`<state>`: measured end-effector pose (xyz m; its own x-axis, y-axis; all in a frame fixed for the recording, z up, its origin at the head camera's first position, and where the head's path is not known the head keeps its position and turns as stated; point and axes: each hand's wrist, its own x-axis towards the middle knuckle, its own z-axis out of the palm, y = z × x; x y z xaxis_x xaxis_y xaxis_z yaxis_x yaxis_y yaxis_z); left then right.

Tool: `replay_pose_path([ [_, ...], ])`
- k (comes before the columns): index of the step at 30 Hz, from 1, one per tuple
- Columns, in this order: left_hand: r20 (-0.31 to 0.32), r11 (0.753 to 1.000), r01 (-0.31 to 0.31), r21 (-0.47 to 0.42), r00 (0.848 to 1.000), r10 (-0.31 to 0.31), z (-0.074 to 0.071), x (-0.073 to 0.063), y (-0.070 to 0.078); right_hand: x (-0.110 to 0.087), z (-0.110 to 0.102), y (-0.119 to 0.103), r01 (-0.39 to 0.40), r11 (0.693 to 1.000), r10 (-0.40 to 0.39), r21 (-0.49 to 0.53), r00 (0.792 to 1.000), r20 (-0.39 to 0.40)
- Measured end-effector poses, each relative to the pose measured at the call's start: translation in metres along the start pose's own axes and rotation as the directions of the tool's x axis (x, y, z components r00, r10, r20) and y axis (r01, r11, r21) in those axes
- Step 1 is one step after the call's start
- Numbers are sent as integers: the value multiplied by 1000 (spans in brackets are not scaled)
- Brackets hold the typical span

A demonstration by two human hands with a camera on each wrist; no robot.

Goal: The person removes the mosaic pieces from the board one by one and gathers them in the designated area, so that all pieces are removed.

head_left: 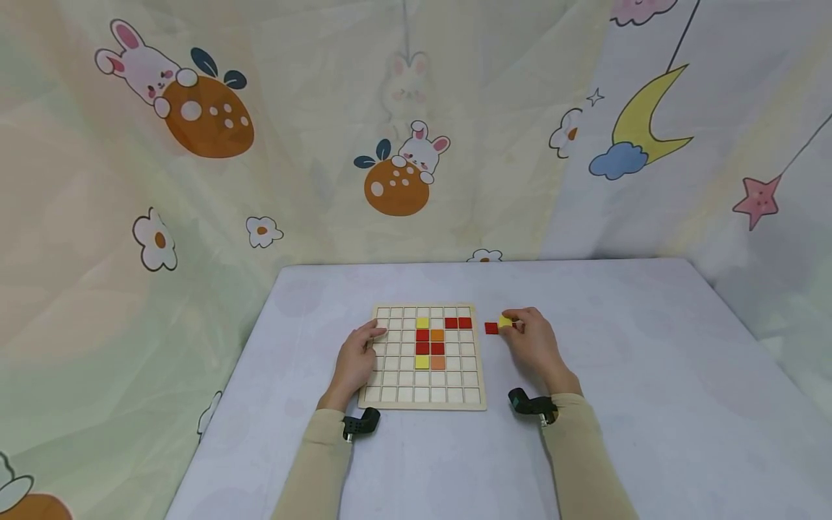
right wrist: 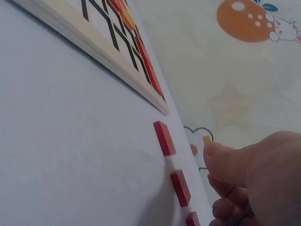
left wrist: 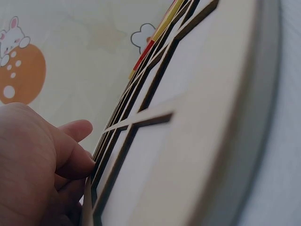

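Note:
A pale wooden grid board (head_left: 396,393) lies flat on the table. Several red, yellow and orange square tiles sit in its cells, such as a red tile (head_left: 422,336) and an orange tile (head_left: 438,335) near the middle. My left hand (head_left: 354,359) rests at the board's left edge, its fingertips touching the frame; in the left wrist view the thumb (left wrist: 70,153) lies against that edge. Right of the board, my right hand (head_left: 534,343) pinches a yellow tile (right wrist: 206,140) between thumb and fingers, raised off the table.
Beside the pinched tile, a loose red tile (head_left: 491,328) lies on the table. The right wrist view has red blocks in a row, among them one red block (right wrist: 164,139) near the board's corner. A patterned cloth (head_left: 312,180) hangs behind the table.

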<state>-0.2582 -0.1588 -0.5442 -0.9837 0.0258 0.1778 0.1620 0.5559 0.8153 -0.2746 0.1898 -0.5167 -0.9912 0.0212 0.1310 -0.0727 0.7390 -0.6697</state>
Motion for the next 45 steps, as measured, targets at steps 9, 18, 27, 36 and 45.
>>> replay_pose_path([
  [9,-3,1000,-3,2,1000,3,0,-1,0,-1,-14,13,-37,999,36,-4,999,-9],
  [18,1,1000,6,0,1000,-6,0,-1,-1,-3,-30,23,-96,995,96,0,995,-5],
  [27,-4,1000,-4,3,1000,4,1,-1,-1,-5,-40,33,-155,988,155,-14,988,7],
  [36,0,1000,-4,-1,1000,4,0,0,-2,-8,-45,41,-159,987,160,-39,987,19],
  [45,7,1000,-7,-5,1000,7,1,-1,-2,-9,-45,48,-144,988,145,-61,989,9],
])
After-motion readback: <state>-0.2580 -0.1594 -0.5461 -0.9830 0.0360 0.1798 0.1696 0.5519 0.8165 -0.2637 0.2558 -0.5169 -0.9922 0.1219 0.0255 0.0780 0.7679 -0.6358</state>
